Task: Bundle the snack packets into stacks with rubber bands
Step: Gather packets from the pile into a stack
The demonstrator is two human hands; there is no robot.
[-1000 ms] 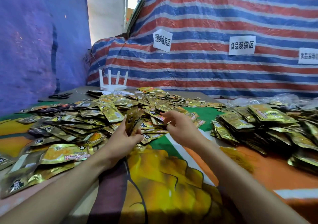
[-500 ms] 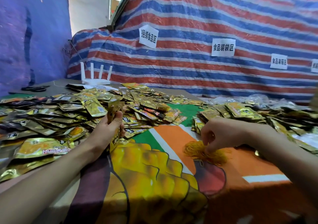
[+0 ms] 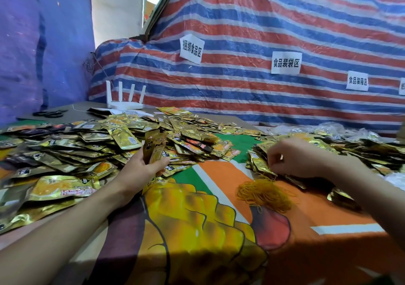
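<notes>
Striped tarpaulin (image 3: 263, 114) in red, blue and white fills the background, with three white paper labels (image 3: 286, 63) bearing Chinese characters taped across it. A purple-blue sheet (image 3: 32, 43) hangs at the upper left of the frame. Below it, at the far edge of the table, stand a white router (image 3: 125, 100) with four upright antennas and a dark pair of scissors (image 3: 50, 113).

The table is covered by a printed banner (image 3: 219, 175) in orange, green and yellow. A wide loose pile of gold snack packets (image 3: 76, 144) spreads over the left and centre of the frame. A second heap of packets (image 3: 350, 146) lies at the right, with crumpled clear plastic bags (image 3: 328, 129) behind it.

The left hand (image 3: 140, 170) sits at the centre of the frame. Its fingers and thumb are wrapped round a small stack of packets (image 3: 154, 147), held upright on edge just in front of the loose pile.

The right hand (image 3: 293, 160) hangs right of centre with its fingers curled downward. Its fingertips are just above a tangle of yellow rubber bands (image 3: 265, 191) lying on the banner. A few thin strands rise toward the fingertips, but whether a band is pinched I cannot tell.
</notes>
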